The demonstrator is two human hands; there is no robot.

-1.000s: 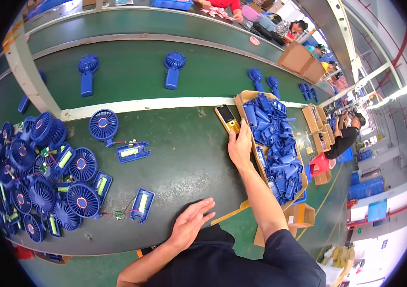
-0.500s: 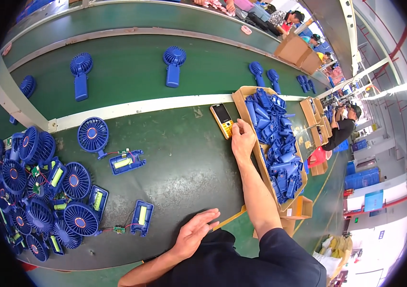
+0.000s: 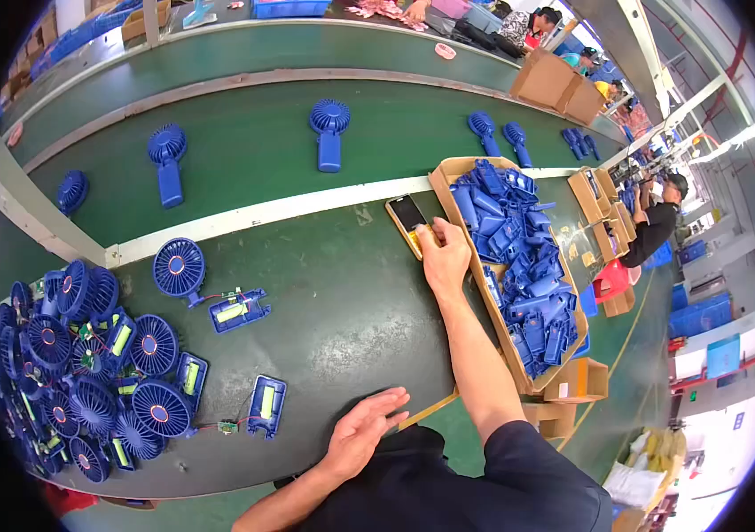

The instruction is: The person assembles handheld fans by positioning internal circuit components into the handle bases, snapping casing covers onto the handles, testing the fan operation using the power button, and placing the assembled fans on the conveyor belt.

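A mobile phone (image 3: 406, 213) with a yellow-orange keypad lies on the dark green worktable, left of a cardboard tray. My right hand (image 3: 445, 253) is at its lower end, fingers curled and thumb and fingertips on the keypad part. Near the table's front edge, my left hand (image 3: 362, 433) has its fingers stretched out and holds nothing. Left of it lies an opened blue handle shell (image 3: 266, 406) with a light-green battery, wired to a small circuit board. Farther back, a round blue fan head (image 3: 179, 267) is wired to another open handle shell (image 3: 238, 310).
Blue plastic handle shells (image 3: 519, 239) fill the cardboard tray (image 3: 475, 257) on the right. A heap of blue fan heads (image 3: 93, 403) covers the table's left end. Beyond a white rail (image 3: 262, 213), assembled handheld fans (image 3: 329, 133) lie on a green conveyor. A co-worker (image 3: 661, 217) is at the far right.
My right hand has shifted slightly up and left, its fingers now farther over the phone's keypad. My left hand keeps its pose. The view has tilted a little.
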